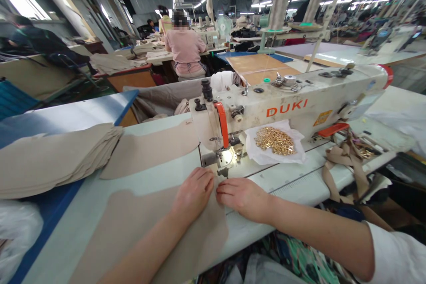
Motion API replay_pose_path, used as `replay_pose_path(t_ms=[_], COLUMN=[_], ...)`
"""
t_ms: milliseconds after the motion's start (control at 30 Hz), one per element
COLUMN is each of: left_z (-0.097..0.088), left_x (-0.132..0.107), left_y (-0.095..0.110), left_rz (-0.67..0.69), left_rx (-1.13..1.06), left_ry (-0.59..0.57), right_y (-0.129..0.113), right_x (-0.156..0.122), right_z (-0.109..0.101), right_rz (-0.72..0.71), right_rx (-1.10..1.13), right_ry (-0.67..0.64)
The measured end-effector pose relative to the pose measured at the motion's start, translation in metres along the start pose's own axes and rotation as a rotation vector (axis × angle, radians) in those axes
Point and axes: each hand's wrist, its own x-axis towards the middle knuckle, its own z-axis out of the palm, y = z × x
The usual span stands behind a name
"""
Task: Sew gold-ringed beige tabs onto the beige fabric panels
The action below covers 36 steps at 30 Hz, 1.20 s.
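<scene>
A beige fabric panel (146, 213) lies on the pale sewing table, its upper corner close to the needle area of a white sewing machine (253, 111). On that corner rests my left hand (196, 191), its fingers bent and pressed together on the cloth. My right hand (244, 197) is at the panel's right edge, fingers together and closed on the edge just below the presser foot (226, 157). The fingertips of both hands partly hide the cloth there. Another beige panel (149, 148) lies flat behind, left of the machine head.
A stack of beige panels (56, 159) sits at the left. Small gold-coloured metal rings (275, 140) lie heaped on white paper (253, 153) beside the machine. Beige straps (346, 164) hang at the right. A person in pink (184, 49) sits ahead; thread cones (279, 8) stand behind.
</scene>
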Motion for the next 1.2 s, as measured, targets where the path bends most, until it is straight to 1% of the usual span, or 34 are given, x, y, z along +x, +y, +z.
replay_pose_path(t_ms=[133, 300, 800, 1200], left_z=[0.0006, -0.0003, 0.0002, 0.0018], left_x=[0.0015, 0.003, 0.0004, 0.0008], left_y=[-0.0002, 0.0009, 0.0007, 0.001], left_rz=[-0.016, 0.002, -0.005, 0.016], left_rx=[-0.017, -0.038, -0.024, -0.008], left_ry=[0.008, 0.03, 0.056, 0.043], right_y=[-0.001, -0.002, -0.0027, -0.0029], right_x=[0.0008, 0.0015, 0.0001, -0.0009], right_z=[-0.0017, -0.0042, -0.0029, -0.0002], right_rz=[0.007, 0.017, 0.031, 0.038], right_rx=[-0.004, 0.008, 0.011, 0.016], right_ry=[-0.014, -0.013, -0.016, -0.01])
